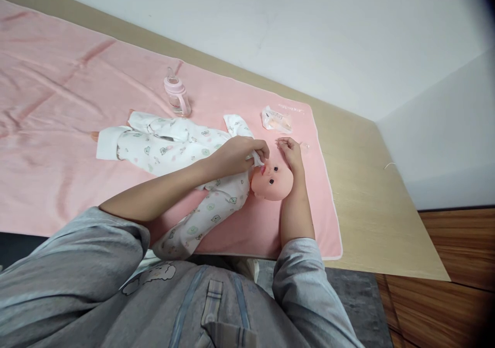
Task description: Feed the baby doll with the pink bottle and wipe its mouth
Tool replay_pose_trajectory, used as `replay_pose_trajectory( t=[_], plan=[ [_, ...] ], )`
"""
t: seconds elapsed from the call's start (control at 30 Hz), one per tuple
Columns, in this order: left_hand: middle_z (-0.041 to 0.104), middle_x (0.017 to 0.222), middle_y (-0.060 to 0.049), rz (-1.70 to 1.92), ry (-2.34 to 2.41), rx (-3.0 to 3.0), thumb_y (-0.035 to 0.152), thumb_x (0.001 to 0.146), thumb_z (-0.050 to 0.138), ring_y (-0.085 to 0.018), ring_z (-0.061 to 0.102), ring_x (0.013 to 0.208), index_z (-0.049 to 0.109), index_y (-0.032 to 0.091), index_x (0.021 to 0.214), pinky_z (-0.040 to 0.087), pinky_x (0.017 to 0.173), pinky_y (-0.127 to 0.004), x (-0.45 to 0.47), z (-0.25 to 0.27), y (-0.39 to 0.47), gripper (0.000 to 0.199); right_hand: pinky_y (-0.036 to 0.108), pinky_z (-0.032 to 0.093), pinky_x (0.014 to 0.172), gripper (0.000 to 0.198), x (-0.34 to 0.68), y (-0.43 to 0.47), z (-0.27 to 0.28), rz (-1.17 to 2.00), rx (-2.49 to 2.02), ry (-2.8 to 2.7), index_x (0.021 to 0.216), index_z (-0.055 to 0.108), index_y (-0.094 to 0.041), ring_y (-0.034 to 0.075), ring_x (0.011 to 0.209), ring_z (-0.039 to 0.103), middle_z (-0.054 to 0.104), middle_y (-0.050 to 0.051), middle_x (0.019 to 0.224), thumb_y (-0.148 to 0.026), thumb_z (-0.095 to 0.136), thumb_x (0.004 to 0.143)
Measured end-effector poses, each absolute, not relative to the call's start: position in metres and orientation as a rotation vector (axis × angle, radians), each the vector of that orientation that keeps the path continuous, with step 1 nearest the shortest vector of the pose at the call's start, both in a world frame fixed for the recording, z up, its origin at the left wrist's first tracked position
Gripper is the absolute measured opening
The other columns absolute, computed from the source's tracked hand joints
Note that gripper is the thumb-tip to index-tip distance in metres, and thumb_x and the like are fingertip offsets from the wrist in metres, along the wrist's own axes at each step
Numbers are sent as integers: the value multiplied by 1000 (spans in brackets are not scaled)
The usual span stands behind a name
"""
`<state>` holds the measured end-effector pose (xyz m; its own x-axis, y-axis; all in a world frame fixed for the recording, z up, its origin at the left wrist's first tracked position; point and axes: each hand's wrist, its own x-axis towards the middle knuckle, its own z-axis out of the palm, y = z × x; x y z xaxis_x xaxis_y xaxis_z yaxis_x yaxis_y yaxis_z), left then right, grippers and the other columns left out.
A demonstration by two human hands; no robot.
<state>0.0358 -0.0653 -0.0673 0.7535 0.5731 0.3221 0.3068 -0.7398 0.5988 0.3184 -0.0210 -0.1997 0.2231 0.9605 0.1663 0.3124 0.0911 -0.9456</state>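
Note:
A baby doll [279,184] in white printed clothes [185,142] lies on its back, its head toward the right. My left hand [242,154] reaches across the doll's chest, fingers closed on a white tissue [257,159] at the doll's mouth. Beyond the top of the doll's head, my right hand [291,154] rests on the pink blanket [309,198] with its fingers loosely bent and apart, holding nothing visible. The wrist lies beside the head. A small clear item [305,146] sits just past that hand, too small to identify.
A pink-capped baby bottle [177,95] with a handle stands on the blanket beyond the doll's legs. A small plastic packet [277,120] lies near the blanket's far right corner. The wooden table [359,183] meets a white wall [328,44] at the back.

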Motion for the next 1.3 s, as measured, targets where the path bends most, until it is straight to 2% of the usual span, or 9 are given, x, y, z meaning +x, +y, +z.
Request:
replay_pose_trajectory(
  t=[0.37,0.67,0.8,1.07,1.3],
  plan=[
    [75,89,4,739,672,2441,-9,63,44,-15,70,85,67,18,89,47,75,-22,37,-73,-66,44,37,52,92,24,317,-21,-199,775,-1405,-1271,94,67,-21,16,84,65,72,4,94,-37,64,76],
    [75,83,6,944,607,2281,-6,68,51,-10,70,77,69,17,86,49,71,-16,33,-66,-74,34,36,51,91,25,318,-20,-201,771,-1394,-1280,95,67,-20,15,83,64,72,4,97,-35,65,76],
    [75,80,6,893,622,2258,-3,72,55,-10,71,76,69,17,84,49,70,-17,33,-64,-77,28,36,51,91,25,319,-18,-203,768,-1405,-1285,95,67,-20,15,81,63,71,3,95,-37,64,76],
    [76,84,7,783,707,2257,-3,72,54,-12,71,79,70,19,85,47,73,-19,37,-67,-79,30,36,51,92,31,319,-19,-201,756,-1440,-1304,97,66,-20,15,84,63,71,4,95,-43,63,76],
    [76,85,8,745,732,2270,-2,71,55,-12,71,81,71,20,87,47,73,-20,39,-72,-78,31,38,51,93,26,318,-20,-201,765,-1417,-1291,95,66,-21,16,86,64,72,5,97,-39,63,76]
  ],
)
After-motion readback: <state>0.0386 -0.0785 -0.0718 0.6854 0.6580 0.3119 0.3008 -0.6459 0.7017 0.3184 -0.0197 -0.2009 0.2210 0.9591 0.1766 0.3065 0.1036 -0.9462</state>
